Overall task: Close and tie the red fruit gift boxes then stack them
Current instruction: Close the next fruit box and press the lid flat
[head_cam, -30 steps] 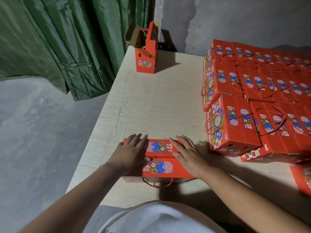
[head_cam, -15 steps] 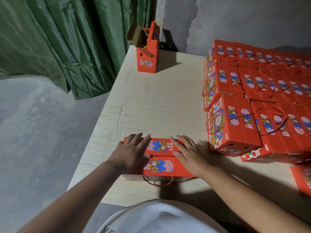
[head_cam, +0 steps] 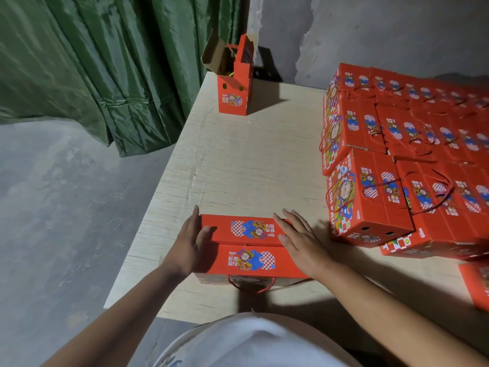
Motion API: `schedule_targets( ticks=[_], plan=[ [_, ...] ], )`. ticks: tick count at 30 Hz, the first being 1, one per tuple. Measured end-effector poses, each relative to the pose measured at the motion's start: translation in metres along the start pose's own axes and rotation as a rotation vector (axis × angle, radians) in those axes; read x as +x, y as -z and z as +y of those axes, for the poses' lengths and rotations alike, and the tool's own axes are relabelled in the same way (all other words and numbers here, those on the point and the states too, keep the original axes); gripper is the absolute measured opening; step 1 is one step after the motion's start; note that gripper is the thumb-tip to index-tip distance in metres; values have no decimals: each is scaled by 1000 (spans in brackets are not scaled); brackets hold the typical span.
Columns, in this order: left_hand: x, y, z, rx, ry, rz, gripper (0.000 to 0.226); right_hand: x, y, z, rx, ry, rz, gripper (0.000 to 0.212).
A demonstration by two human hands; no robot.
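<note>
Near the front edge of the surface, a flat red box is lying with its two top flaps folded shut and meeting along a seam that runs left to right. A red cord handle is seen hanging from its front side, over the front edge of the box. The left hand is laid against the left end of the box, with the fingers straight and the thumb resting on the top flap; nothing is gripped. The right hand is laid flat on the right part of the top, fingers stretched out and slightly spread, again with nothing gripped.

Along the right edge, a stack of closed red boxes is piled in several layers, with cord handles draped over their tops. At the back left corner, an open box is stood upright with its flaps raised; something yellow is glimpsed inside, but cannot be made out. One more red box is cut off by the frame at the right edge, near the front.

Beyond the left edge, a green curtain is hung above a grey floor. A white garment is worn by the person.
</note>
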State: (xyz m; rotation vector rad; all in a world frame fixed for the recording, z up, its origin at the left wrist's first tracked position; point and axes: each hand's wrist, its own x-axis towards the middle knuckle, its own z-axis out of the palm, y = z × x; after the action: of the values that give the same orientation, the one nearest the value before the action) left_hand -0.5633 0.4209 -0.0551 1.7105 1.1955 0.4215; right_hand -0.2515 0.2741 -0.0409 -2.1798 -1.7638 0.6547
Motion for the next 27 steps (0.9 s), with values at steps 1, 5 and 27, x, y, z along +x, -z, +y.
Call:
schedule_targets(
  ticks=[1,5,27],
  plan=[
    [-2,-2,-1,-49,29,0,96,0,0,0,-11,1,0,54],
    [-8,-6,12,-196,24,-6,56,-1,-3,-1,-82,-5,0,58],
    [-62,-12,28,-714,691,-100,49,7,16,-27,-176,-175,-5,58]
  ],
)
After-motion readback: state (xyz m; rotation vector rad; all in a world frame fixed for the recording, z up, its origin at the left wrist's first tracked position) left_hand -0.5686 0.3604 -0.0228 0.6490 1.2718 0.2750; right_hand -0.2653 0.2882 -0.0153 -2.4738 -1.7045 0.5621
